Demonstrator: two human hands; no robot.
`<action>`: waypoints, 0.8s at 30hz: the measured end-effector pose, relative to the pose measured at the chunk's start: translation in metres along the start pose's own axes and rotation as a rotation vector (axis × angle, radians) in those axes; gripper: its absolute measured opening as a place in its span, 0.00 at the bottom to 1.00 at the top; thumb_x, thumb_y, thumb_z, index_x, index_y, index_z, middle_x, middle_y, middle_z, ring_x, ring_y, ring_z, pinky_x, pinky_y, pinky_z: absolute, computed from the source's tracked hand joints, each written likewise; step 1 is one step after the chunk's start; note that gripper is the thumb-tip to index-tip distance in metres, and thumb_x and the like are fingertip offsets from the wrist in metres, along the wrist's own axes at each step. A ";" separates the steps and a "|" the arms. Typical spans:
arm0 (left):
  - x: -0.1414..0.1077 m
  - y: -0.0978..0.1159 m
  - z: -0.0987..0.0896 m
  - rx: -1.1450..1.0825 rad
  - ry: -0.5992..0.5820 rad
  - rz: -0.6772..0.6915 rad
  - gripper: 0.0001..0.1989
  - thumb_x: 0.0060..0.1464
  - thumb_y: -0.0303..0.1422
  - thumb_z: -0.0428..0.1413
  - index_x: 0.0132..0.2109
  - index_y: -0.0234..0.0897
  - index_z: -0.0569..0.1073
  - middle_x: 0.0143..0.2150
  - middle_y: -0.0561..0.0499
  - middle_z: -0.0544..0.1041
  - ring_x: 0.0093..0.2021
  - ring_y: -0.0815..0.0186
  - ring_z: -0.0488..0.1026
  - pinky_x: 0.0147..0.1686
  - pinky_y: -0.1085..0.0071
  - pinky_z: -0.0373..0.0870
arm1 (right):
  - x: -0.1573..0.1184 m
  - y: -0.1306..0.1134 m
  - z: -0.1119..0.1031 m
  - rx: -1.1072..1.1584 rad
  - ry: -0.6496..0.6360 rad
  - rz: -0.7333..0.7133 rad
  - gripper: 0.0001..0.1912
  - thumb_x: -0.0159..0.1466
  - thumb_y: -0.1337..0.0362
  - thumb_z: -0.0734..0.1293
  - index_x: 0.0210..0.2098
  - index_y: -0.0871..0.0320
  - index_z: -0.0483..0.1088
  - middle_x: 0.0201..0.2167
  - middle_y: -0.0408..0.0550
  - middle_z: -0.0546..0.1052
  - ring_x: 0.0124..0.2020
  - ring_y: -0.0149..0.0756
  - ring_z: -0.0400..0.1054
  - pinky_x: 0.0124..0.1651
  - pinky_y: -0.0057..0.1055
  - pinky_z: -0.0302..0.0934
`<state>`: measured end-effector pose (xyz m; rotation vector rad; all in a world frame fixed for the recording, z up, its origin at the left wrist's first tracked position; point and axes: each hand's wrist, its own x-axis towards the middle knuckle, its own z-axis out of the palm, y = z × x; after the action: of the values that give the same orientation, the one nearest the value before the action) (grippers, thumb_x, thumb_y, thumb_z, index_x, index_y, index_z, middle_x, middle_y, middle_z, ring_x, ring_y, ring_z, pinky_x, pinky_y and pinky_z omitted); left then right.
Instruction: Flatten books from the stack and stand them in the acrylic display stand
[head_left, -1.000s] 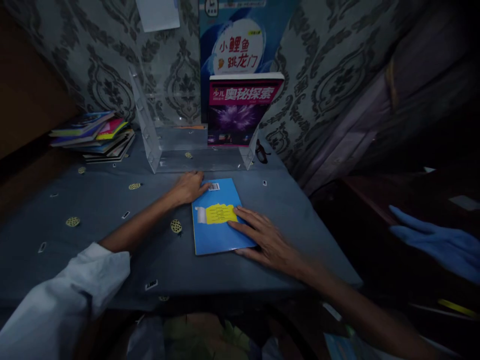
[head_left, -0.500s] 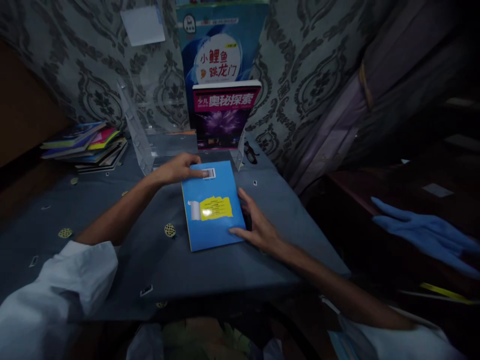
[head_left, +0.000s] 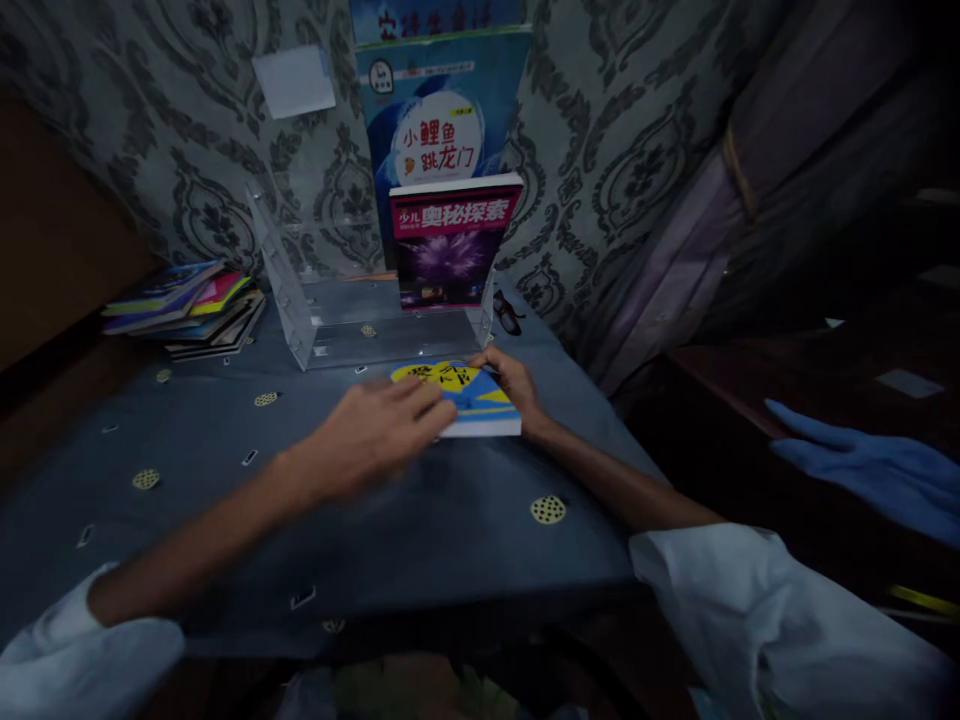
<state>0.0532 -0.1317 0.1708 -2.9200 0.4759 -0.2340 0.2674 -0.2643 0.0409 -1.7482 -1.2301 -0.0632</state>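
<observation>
A blue and yellow book (head_left: 480, 403) is tilted above the table, its cover up and its white page edge facing me. My right hand (head_left: 514, 385) grips it at its right side. Over the book's left part lies my left hand (head_left: 382, 425), slightly blurred, its fingers across the cover; whether it grips the book is unclear. Just behind is a clear acrylic stand (head_left: 360, 340), with a magenta and purple book (head_left: 450, 250) upright in its right part. Behind that one a taller blue book (head_left: 435, 120) stands.
A pile of books (head_left: 187, 305) lies at the table's back left. Glasses (head_left: 508, 315) rest right of the stand. A blue glove (head_left: 870, 465) is at the far right. White paper (head_left: 295, 82) hangs on the wall.
The book has turned from its blue back with the barcode to its yellow and blue cover. My left hand came nearer to me, and my right hand moved up along the book's side.
</observation>
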 end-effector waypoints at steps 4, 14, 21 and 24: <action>-0.011 0.032 0.050 0.089 0.003 0.096 0.13 0.65 0.23 0.44 0.48 0.37 0.72 0.54 0.41 0.76 0.52 0.54 0.74 0.40 0.61 0.75 | -0.001 0.004 0.001 0.011 0.001 -0.065 0.05 0.65 0.61 0.65 0.39 0.55 0.68 0.48 0.53 0.77 0.52 0.46 0.72 0.55 0.42 0.68; -0.011 0.023 0.083 -0.149 0.089 0.062 0.18 0.68 0.47 0.49 0.47 0.37 0.72 0.53 0.41 0.77 0.54 0.53 0.74 0.46 0.58 0.77 | 0.002 0.035 -0.013 -0.139 -0.186 -0.194 0.17 0.68 0.68 0.58 0.51 0.53 0.74 0.56 0.52 0.76 0.60 0.44 0.69 0.61 0.52 0.65; -0.018 -0.049 0.107 -0.244 0.096 -0.296 0.18 0.71 0.40 0.44 0.58 0.35 0.69 0.60 0.40 0.73 0.60 0.54 0.71 0.59 0.54 0.72 | -0.013 0.018 -0.017 -0.189 -0.121 -0.078 0.20 0.68 0.71 0.58 0.52 0.54 0.77 0.55 0.53 0.77 0.56 0.46 0.73 0.59 0.48 0.68; -0.016 -0.074 0.119 -0.338 0.133 -0.297 0.20 0.71 0.41 0.43 0.61 0.36 0.69 0.63 0.41 0.72 0.64 0.55 0.69 0.64 0.52 0.67 | -0.013 0.010 -0.015 -0.182 -0.070 -0.057 0.19 0.66 0.72 0.60 0.48 0.55 0.79 0.51 0.53 0.80 0.51 0.44 0.76 0.55 0.43 0.70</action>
<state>0.0814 -0.0403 0.0676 -3.3163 0.1002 -0.4277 0.2748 -0.2845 0.0352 -1.8849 -1.3608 -0.1534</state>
